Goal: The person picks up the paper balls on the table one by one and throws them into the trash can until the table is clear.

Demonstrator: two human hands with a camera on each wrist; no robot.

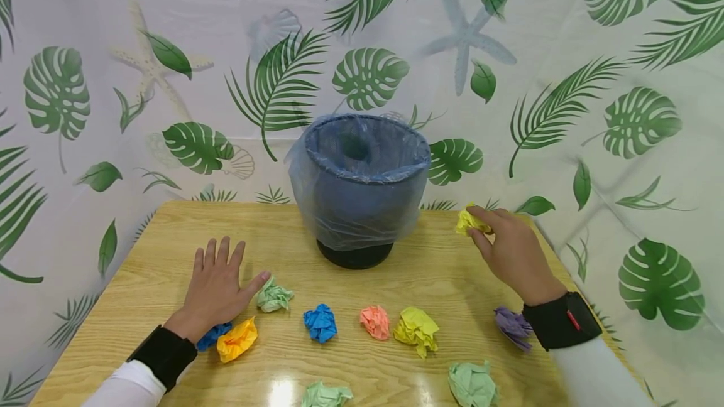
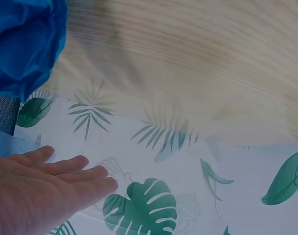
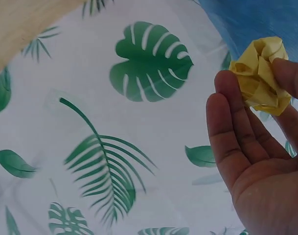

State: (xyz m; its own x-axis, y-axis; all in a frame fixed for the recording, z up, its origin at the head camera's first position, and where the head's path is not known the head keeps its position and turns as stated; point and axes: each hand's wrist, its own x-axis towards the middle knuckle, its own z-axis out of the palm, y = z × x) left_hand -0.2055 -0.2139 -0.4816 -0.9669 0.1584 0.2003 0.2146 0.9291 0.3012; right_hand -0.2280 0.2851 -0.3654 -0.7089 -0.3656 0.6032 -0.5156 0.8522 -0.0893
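My right hand (image 1: 516, 255) pinches a crumpled yellow paper ball (image 1: 472, 221) between thumb and fingertips, off to the right of the bin. In the right wrist view the same yellow ball (image 3: 262, 78) shows close up, with the other fingers nearly straight. My left hand (image 1: 217, 287), palm down with fingers spread, holds nothing; its thumb tip is right by a pale green paper ball (image 1: 274, 296). Below it, a blue paper ball (image 1: 213, 335), partly hidden by the wrist, and an orange one (image 1: 237, 339) lie together.
A dark blue bin (image 1: 364, 212) lined with a clear plastic bag stands at the table's back middle. Across the wooden table (image 1: 384, 287) lie a blue ball (image 1: 320, 323), a pink one (image 1: 374, 322), a larger yellow one (image 1: 416, 330), a purple one (image 1: 513, 328) and pale green ones (image 1: 472, 385). Leaf-printed cloth hangs behind.
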